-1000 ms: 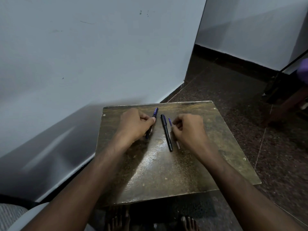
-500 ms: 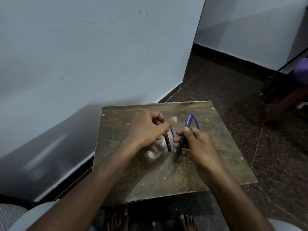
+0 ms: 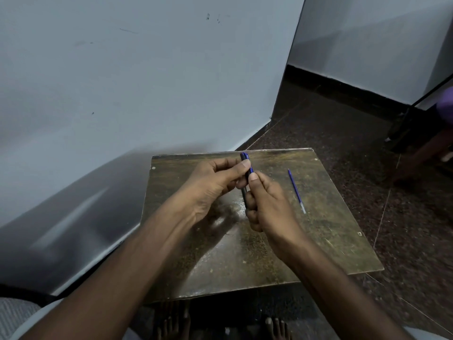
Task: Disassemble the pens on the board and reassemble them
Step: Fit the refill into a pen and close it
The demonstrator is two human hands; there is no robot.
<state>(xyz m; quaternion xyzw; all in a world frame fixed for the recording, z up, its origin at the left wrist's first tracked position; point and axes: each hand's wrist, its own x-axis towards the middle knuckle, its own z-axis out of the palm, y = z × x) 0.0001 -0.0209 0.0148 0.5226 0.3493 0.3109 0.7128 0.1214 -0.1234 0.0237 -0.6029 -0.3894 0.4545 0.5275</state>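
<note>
1. Both forearms reach forward from the bottom corners and converge at the middle; the wrists are close together but apart.
2. The left hand [image 3: 213, 182] is turned palm inward, fingers curled; its thumb and forefinger pinch the upper part of a pen [image 3: 246, 173].
3. The right hand [image 3: 267, 204] wraps the lower part, thumb lying up along it; knuckles face right.

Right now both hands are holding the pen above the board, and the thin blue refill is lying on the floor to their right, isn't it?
Not quite. The head view shows the refill lying on the board itself, to the right of the hands, not on the floor. The rest holds: the left hand and right hand both hold the pen above the board.
</note>
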